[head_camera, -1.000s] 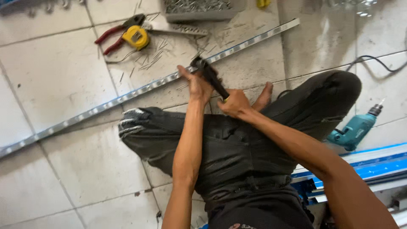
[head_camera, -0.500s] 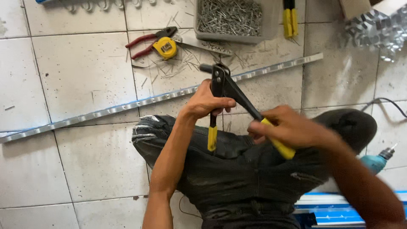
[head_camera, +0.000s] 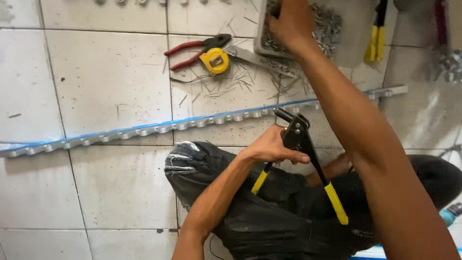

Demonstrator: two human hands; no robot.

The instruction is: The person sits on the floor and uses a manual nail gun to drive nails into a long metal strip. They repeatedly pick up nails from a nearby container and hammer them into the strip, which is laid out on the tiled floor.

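Left hand [head_camera: 274, 147] clasps the black yellow-handled hand riveter [head_camera: 308, 159]; right hand [head_camera: 291, 19] reaches far into the grey tray of metal rivets [head_camera: 346, 43], grip unclear.

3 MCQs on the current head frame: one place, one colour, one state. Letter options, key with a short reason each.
1. Where is the right hand?
A. in the tray of rivets
B. on the tape measure
C. on the metal strip

2. What colour are the grips of the riveter?
A. red
B. yellow
C. blue

3. How do the riveter handles stand?
A. closed together
B. spread apart
C. detached

Key:
1 A: the hand is among the rivets at the top of the frame.
2 B: both handle ends are yellow.
3 B: the left hand holds the tool near its head and the handles diverge.
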